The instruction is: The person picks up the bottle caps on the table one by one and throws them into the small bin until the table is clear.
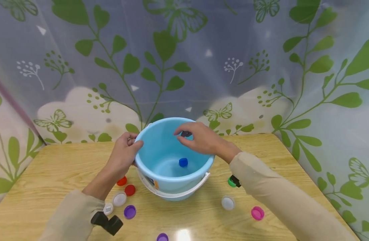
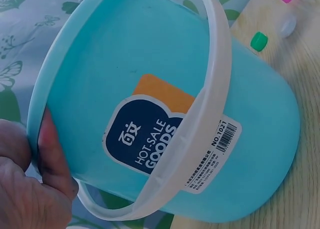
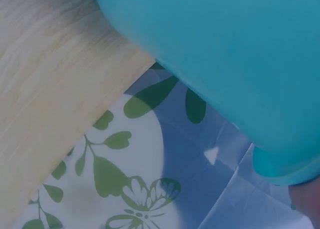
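A light blue bucket (image 1: 172,185) stands upright on the table, its white handle (image 1: 179,194) hanging down over the near side. My left hand (image 1: 126,149) grips its rim at the left, thumb over the edge; the left wrist view shows fingers (image 2: 54,154) against the outer wall. Over the bucket's mouth, toward the right, my right hand (image 1: 199,136) pinches a small dark cap (image 1: 186,134), partly hidden by the fingers. A blue bottle cap (image 1: 183,162) lies on the bucket's floor. Only a sliver of the right hand appears in the right wrist view.
On the wooden table (image 1: 70,164), red (image 1: 130,190), white (image 1: 119,198) and purple caps (image 1: 129,212) lie left of the bucket. A green cap (image 1: 232,181), a whitish cap (image 1: 227,203) and a pink cap (image 1: 258,213) lie right. A leaf-patterned curtain (image 1: 184,67) hangs behind.
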`<control>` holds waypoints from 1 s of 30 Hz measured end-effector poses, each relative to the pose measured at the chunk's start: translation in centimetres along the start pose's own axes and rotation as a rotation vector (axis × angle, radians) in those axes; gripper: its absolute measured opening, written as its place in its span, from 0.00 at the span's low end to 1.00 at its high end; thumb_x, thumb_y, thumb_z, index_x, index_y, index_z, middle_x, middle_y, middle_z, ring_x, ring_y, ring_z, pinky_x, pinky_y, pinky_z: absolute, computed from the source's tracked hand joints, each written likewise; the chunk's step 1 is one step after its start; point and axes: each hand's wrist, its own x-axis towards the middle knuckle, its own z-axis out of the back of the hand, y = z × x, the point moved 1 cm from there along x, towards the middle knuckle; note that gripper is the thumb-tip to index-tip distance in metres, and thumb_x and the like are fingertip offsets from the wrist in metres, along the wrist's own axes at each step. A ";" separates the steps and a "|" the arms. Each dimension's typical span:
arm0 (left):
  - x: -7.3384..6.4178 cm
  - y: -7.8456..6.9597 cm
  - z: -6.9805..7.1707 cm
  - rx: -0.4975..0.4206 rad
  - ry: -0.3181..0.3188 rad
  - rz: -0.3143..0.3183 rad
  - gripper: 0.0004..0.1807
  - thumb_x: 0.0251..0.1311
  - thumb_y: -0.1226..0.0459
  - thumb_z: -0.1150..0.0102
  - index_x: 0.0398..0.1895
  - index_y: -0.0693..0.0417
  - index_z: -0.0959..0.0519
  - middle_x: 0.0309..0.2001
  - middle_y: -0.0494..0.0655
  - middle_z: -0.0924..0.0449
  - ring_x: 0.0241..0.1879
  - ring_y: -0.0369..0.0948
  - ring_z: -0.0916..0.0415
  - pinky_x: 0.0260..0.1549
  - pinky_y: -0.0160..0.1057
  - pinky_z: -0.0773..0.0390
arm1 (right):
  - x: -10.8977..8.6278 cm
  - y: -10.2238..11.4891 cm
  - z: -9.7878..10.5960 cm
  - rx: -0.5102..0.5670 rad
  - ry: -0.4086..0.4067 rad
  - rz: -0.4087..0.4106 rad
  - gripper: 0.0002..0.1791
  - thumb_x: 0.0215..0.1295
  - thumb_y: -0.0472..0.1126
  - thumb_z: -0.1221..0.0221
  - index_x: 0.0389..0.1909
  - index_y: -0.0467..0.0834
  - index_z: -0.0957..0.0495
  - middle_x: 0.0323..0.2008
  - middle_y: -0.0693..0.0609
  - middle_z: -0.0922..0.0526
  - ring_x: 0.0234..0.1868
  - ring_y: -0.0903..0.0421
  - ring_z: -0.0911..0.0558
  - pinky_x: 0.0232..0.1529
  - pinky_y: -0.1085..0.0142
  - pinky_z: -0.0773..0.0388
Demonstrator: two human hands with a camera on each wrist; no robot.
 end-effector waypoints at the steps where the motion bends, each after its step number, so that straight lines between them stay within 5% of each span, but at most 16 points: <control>1: 0.0 0.0 0.0 0.002 -0.004 0.001 0.20 0.69 0.64 0.55 0.58 0.69 0.39 0.49 0.66 0.27 0.37 0.55 0.20 0.27 0.41 0.17 | 0.0 -0.1 0.1 0.025 -0.036 0.004 0.11 0.68 0.41 0.44 0.48 0.44 0.20 0.44 0.53 0.18 0.42 0.63 0.21 0.47 0.67 0.23; 10: 0.1 -0.1 -0.4 0.015 -0.026 0.010 0.19 0.69 0.65 0.54 0.57 0.70 0.38 0.45 0.65 0.26 0.31 0.52 0.20 0.22 0.40 0.18 | -1.8 -1.1 1.9 0.036 -0.201 0.023 0.15 0.67 0.39 0.45 0.53 0.43 0.23 0.51 0.52 0.22 0.48 0.58 0.21 0.53 0.63 0.25; 20: 0.0 -0.2 -0.2 0.034 -0.025 0.000 0.18 0.68 0.66 0.55 0.56 0.70 0.38 0.44 0.66 0.27 0.31 0.54 0.20 0.21 0.41 0.18 | -6.0 -2.9 4.5 -0.022 -0.243 0.023 0.15 0.66 0.37 0.44 0.53 0.43 0.22 0.52 0.52 0.21 0.49 0.56 0.22 0.49 0.59 0.23; 30: 0.0 -0.3 -0.3 0.023 -0.025 0.001 0.20 0.69 0.66 0.55 0.57 0.71 0.38 0.45 0.66 0.27 0.30 0.52 0.20 0.21 0.40 0.18 | -11.3 -5.5 4.3 -0.099 -0.241 -0.023 0.14 0.66 0.34 0.43 0.51 0.43 0.22 0.49 0.51 0.20 0.50 0.54 0.23 0.46 0.57 0.21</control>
